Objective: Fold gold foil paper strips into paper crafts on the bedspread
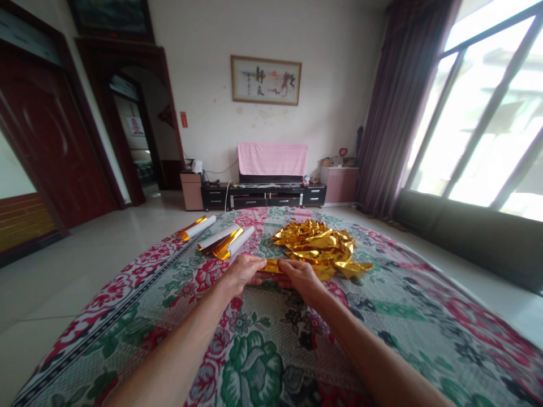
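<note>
Between my two hands is a small folded piece of gold foil paper [272,265], held level just above the tablecloth. Thumb and fingers of my left hand [245,271] pinch its left end. My right hand [300,277] grips it further right, thumb on top and fingers underneath. Right behind my hands lies a heap of folded gold foil pieces [320,243], shiny and pointed, piled on one another. Ahead of my left hand are curled gold-and-white foil sheets [227,242], partly rolled up.
A floral tablecloth [250,367] covers the round-edged table. Another rolled foil sheet [197,227] lies near its far left edge. Beyond stand a low black TV cabinet [267,199] and a pink cloth [272,158] draped over a screen. A window [487,124] is on the right.
</note>
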The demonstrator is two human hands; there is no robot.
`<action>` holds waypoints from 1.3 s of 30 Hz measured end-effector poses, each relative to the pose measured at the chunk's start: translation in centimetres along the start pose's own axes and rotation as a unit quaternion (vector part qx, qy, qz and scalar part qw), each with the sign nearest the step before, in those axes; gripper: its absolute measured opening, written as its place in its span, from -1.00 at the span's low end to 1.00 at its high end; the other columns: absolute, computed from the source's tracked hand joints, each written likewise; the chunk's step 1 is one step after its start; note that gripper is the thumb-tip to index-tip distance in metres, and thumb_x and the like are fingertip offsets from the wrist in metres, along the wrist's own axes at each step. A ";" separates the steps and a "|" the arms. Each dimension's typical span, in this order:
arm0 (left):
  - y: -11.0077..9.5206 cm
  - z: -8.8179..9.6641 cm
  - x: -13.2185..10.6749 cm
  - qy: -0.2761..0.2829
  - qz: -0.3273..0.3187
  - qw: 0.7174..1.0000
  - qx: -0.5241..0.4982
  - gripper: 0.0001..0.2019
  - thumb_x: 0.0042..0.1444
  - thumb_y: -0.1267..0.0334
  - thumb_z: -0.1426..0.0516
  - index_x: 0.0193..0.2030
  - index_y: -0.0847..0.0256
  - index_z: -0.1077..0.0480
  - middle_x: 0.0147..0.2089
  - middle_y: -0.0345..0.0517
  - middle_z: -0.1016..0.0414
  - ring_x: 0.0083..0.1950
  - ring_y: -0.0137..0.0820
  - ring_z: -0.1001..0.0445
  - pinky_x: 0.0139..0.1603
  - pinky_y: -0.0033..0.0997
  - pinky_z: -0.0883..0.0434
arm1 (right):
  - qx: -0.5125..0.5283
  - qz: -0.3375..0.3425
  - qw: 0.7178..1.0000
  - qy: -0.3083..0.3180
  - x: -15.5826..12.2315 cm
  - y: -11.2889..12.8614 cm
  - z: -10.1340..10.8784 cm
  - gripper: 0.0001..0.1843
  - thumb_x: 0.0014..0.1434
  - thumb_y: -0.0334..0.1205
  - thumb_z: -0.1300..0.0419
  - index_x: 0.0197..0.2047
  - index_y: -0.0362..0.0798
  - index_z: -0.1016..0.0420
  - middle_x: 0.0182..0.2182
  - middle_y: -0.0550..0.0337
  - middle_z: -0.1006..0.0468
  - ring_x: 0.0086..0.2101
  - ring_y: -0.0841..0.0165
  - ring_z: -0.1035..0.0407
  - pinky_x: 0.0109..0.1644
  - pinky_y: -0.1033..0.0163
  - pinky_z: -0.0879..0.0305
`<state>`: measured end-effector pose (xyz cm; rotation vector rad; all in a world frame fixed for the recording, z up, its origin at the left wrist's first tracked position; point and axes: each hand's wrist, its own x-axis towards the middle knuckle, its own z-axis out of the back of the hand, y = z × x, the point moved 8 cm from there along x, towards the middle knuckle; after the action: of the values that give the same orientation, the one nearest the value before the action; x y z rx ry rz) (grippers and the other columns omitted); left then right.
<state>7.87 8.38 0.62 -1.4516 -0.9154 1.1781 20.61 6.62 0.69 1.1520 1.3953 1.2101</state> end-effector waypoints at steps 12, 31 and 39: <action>-0.2 0.1 -0.2 -0.025 -0.010 1.000 0.016 -0.78 0.03 0.22 -0.09 -0.26 0.33 -0.42 -0.29 -0.01 -0.52 -0.39 -0.43 -0.48 -0.54 -0.59 -0.27 | -0.008 0.008 1.000 0.008 0.1 -0.1 -0.1 -0.73 0.06 -0.15 -0.11 -0.22 -0.10 -0.50 -0.46 0.23 -0.56 -0.41 0.40 -0.45 -0.43 0.41 -0.33; 0.2 0.2 0.4 -0.036 -0.035 0.998 0.038 -0.74 -0.02 0.16 -0.13 -0.24 0.29 -0.44 -0.25 -0.02 -0.52 -0.36 -0.38 -0.50 -0.53 -0.56 -0.28 | -0.011 0.001 1.000 -0.014 -0.1 0.0 0.0 -0.75 0.08 -0.17 -0.08 -0.24 -0.09 -0.51 -0.45 0.22 -0.57 -0.43 0.42 -0.44 -0.44 0.44 -0.32; -0.1 0.1 0.3 -0.040 -0.045 0.997 0.041 -0.74 -0.02 0.17 -0.12 -0.24 0.29 -0.45 -0.25 0.00 -0.52 -0.36 -0.37 -0.50 -0.54 -0.55 -0.29 | -0.012 0.004 1.000 -0.025 0.1 -0.1 0.2 -0.75 0.07 -0.18 -0.09 -0.24 -0.07 -0.51 -0.45 0.23 -0.57 -0.42 0.41 -0.45 -0.44 0.43 -0.33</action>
<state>7.87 8.71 0.61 -1.2932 -0.9670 1.2003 20.77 6.74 0.59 1.1653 1.3361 1.1923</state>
